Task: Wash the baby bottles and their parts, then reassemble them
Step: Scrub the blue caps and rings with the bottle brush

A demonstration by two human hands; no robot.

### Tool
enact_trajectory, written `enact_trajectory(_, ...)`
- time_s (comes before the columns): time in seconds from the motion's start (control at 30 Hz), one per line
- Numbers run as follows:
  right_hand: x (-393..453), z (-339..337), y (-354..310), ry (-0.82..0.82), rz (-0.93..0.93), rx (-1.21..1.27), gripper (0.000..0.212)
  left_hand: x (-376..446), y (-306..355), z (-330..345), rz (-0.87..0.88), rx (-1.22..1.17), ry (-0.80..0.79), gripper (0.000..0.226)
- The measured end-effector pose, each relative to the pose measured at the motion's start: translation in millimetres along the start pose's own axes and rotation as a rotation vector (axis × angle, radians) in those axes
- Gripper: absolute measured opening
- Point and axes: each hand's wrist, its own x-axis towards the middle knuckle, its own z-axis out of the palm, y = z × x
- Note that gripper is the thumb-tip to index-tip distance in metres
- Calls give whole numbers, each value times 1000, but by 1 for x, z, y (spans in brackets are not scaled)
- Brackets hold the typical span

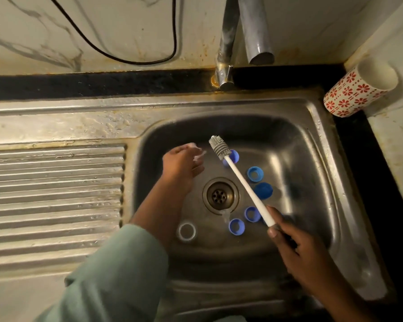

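On the left of the sink basin (312, 145), the left hand (182, 163) pinches a small clear part (199, 154), blurred. Near it lies a clear ring (186, 231), with blue bottle collars (255, 174) scattered right of the drain (220, 194). The right hand (296, 249) grips a bottle brush (237, 177) by its white handle.

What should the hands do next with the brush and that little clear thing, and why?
Probably bring the brush head over to the small clear piece in the left hand and scrub it. The right hand grips the brush handle with the bristles raised just beside that piece, which looks foamy. The blue rings lie waiting in the sink.
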Motion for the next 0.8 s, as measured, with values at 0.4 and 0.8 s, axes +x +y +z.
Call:
enact_trajectory(0.4,14,-21,-11,-2,-618,-653,48,-59,33,-80,126,-19,37,7)
enact_trajectory(0.8,82,-34,-28,217,-837,-879,37,-59,42,-98,318,526,165,37)
